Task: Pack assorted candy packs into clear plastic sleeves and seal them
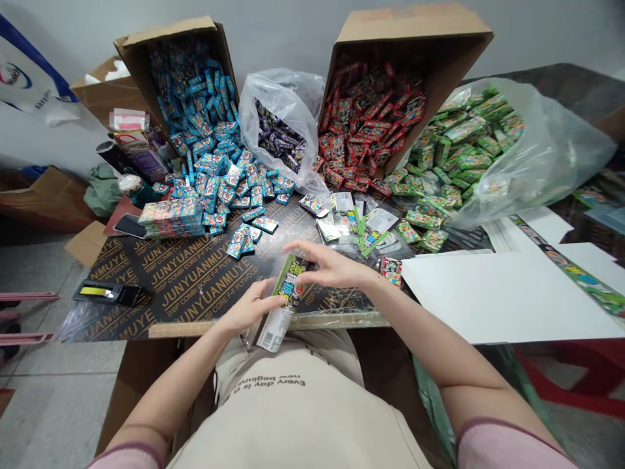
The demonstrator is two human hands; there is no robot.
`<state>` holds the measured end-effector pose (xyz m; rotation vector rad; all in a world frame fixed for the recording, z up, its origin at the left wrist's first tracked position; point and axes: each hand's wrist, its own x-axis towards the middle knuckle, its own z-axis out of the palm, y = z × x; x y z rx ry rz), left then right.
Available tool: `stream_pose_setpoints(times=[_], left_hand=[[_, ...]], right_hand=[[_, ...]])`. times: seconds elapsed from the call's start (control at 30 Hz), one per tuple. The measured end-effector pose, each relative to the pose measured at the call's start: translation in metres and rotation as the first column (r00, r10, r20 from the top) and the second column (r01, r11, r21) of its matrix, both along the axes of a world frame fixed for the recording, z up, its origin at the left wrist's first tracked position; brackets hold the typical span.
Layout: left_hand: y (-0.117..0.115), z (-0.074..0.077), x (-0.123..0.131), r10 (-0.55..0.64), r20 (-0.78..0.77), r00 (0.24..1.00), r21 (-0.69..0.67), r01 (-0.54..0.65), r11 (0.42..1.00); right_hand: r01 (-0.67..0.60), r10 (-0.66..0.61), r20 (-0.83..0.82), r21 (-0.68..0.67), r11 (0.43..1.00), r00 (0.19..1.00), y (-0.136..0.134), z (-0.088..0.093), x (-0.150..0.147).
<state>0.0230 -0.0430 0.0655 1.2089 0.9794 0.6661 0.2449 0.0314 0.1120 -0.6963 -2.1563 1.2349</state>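
Over the near edge of the dark plywood table (185, 280), both hands hold a clear plastic packet with a green printed header (286, 290). My left hand (251, 306) pinches its lower left side. My right hand (329, 264) curls over its top end. The packet's lower white part hangs past the table edge toward my lap. Loose blue packs (247, 241) lie just beyond the hands.
A tipped box of blue packs (195, 98), a clear bag of purple packs (280, 133), a tipped box of red packs (371, 114) and a bag of green packs (463, 143) line the back. Empty clear packets (361, 225) lie mid-table. White sheets (488, 290) sit right; a tape dispenser (107, 293) left.
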Motion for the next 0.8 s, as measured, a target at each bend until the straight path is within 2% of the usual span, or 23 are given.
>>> stream_pose_setpoints(times=[0.03, 0.1, 0.13, 0.17, 0.23, 0.3, 0.33, 0.4, 0.47, 0.5, 0.6, 0.63, 0.67, 0.77, 0.8], left_hand=[[0.000, -0.001, 0.000, 0.037, 0.005, 0.999, -0.017, -0.037, 0.999], [0.002, -0.003, 0.000, 0.119, 0.031, 0.992, -0.063, -0.117, 0.991], [0.004, -0.003, -0.001, 0.151, 0.043, 0.988, -0.078, -0.147, 0.986], [0.005, -0.003, -0.001, 0.171, 0.048, 0.984, -0.074, -0.168, 0.983], [0.009, -0.003, -0.001, 0.173, 0.016, 0.985, 0.004, -0.173, 0.985], [0.013, -0.004, 0.001, 0.170, -0.100, 0.980, 0.155, -0.154, 0.976], [0.016, -0.005, 0.002, 0.186, -0.174, 0.967, 0.232, -0.143, 0.962], [0.020, -0.007, 0.006, 0.232, -0.282, 0.931, 0.335, -0.131, 0.933], [0.024, -0.010, 0.009, 0.271, -0.296, 0.916, 0.362, -0.156, 0.919], [0.027, -0.012, 0.010, 0.288, -0.269, 0.919, 0.357, -0.183, 0.916], [0.035, -0.020, 0.011, 0.310, -0.150, 0.939, 0.293, -0.257, 0.921], [0.038, -0.024, 0.011, 0.308, -0.125, 0.943, 0.270, -0.266, 0.925], [0.041, -0.030, 0.011, 0.301, -0.112, 0.947, 0.254, -0.265, 0.930], [0.043, -0.048, 0.009, 0.279, -0.085, 0.956, 0.205, -0.257, 0.944], [0.043, -0.054, 0.009, 0.269, -0.065, 0.961, 0.173, -0.255, 0.951]], right_hand=[[0.163, -0.163, -0.074, -0.003, 0.987, 0.984, 0.000, -0.004, -0.001], [0.476, -0.474, -0.208, -0.048, 0.878, 0.855, 0.000, -0.014, -0.005], [0.556, -0.560, -0.240, -0.091, 0.826, 0.793, 0.000, -0.020, -0.007], [0.569, -0.587, -0.248, -0.147, 0.809, 0.770, -0.002, -0.027, -0.009], [0.434, -0.504, -0.219, -0.298, 0.850, 0.836, -0.005, -0.041, -0.015], [0.307, -0.418, -0.201, -0.420, 0.854, 0.886, -0.009, -0.051, -0.021], [0.305, -0.424, -0.199, -0.442, 0.844, 0.884, -0.010, -0.054, -0.023], [0.382, -0.499, -0.196, -0.433, 0.817, 0.844, -0.010, -0.057, -0.026], [0.400, -0.521, -0.188, -0.446, 0.801, 0.833, -0.009, -0.058, -0.025], [0.349, -0.482, -0.183, -0.480, 0.805, 0.857, -0.009, -0.059, -0.025], [0.089, -0.242, -0.179, -0.599, 0.796, 0.953, -0.014, -0.072, -0.020], [0.061, -0.201, -0.163, -0.610, 0.790, 0.966, -0.017, -0.079, -0.018], [0.095, -0.208, -0.124, -0.595, 0.798, 0.970, -0.020, -0.086, -0.015], [0.364, -0.371, 0.071, -0.434, 0.824, 0.926, -0.023, -0.104, -0.008], [0.414, -0.403, 0.112, -0.386, 0.825, 0.908, -0.022, -0.107, -0.006]])
